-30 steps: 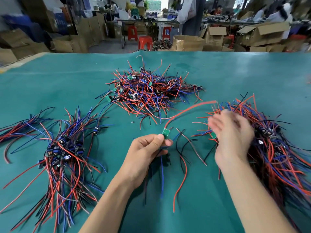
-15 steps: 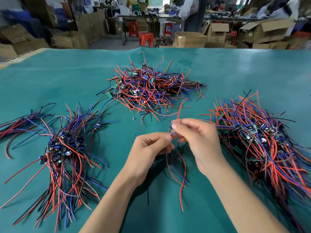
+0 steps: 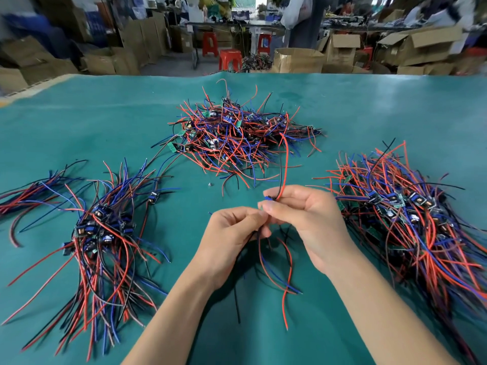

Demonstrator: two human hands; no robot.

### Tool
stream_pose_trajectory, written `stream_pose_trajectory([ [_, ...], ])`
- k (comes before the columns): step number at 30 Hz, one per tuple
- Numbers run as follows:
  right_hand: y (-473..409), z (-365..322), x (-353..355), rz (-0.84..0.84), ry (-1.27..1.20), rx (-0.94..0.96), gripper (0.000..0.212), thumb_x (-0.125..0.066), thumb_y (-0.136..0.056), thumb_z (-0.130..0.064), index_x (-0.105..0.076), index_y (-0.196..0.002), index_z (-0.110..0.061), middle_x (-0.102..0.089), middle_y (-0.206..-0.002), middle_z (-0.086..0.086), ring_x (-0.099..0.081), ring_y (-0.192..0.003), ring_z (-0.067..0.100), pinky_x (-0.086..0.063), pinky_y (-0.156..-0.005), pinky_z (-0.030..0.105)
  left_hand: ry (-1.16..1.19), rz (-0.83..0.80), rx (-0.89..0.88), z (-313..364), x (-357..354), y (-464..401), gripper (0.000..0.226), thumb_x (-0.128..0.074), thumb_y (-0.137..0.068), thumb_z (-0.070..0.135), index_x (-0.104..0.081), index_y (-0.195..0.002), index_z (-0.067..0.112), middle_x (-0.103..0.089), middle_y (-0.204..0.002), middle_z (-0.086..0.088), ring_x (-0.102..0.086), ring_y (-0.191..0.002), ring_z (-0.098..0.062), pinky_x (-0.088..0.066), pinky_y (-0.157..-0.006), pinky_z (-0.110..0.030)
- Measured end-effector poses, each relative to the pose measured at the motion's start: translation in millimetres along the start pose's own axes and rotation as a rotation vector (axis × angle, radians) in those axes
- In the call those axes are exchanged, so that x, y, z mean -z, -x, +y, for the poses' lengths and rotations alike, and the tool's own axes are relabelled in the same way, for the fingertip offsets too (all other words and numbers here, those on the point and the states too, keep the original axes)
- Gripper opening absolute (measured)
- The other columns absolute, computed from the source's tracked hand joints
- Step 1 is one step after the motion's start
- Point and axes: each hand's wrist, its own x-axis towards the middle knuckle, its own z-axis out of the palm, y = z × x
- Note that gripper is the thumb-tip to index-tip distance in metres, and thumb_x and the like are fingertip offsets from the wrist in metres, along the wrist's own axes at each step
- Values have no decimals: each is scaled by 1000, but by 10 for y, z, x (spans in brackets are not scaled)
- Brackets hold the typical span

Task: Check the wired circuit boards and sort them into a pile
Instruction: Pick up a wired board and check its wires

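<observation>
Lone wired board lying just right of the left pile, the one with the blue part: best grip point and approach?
Pinch the lone board by its blocky blue body, fingers coming straight down from above. It lies flat on the mat, apart from the left pile; its thin wires trail away and would probably slip or tangle.

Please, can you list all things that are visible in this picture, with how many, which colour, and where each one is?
wired circuit board in hand: one, blue part with red, blue and black wires, pinched between both hands at centre.
left pile: one, red, blue and black wires, on the table's left.
middle pile: one tangled heap, same colours with green boards, far centre.
right pile: one, same colours, on the table's right.
table: one, teal cover.
cardboard boxes: many, brown, on the floor behind the table.
stools: about three, red, behind the table.
left hand: one, pinching the wires.
right hand: one, gripping the board.
</observation>
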Motion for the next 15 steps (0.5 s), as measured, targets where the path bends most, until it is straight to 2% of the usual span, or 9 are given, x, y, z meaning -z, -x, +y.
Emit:
stream_pose_trajectory([
  [5,-4,-81,54,-26,-58,-36,27,-83,-66,-17,-77,-92,-11,-78,-90,18,-69,-74,17,-51,-64,18,-39,-37,-18,-16,17,-16,20,-69,-83,27,-74,-69,14,-63,-70,-10,-52,-80,-24,-41,-83,-34],
  [8,-31,-107,99,14,-143,-41,18,-77,-76,-6,-75,-94,-8,-78,-89,14,-69,-73,12,-51,-64,18,-49,-73,-19,-26,39,-20,22,-70,-78,33,-76,-75,11,-64,-69,-8,-53,-73,-18,-42,-75,-27],
  [11,-61,-171,196,94,-249,-37,27,-76,-69,-12,-73,-95,-6,-78,-87,13,-68,-70,11,-52,-64,17,-75,-119,-23,-42,50,-14,21,-70,-78,30,-78,-80,10,-65,-70,-6,-54,-72,-16,-42,-73,-23],
  [15,-86,-233,293,167,-344,-16,25,-75,-68,-11,-74,-93,-7,-77,-83,9,-66,-66,9,-52,-62,15,-113,-136,-19,-46,50,-9,21,-73,-76,31,-78,-81,11,-63,-70,-7,-51,-73,-19,-39,-68,-22],
])
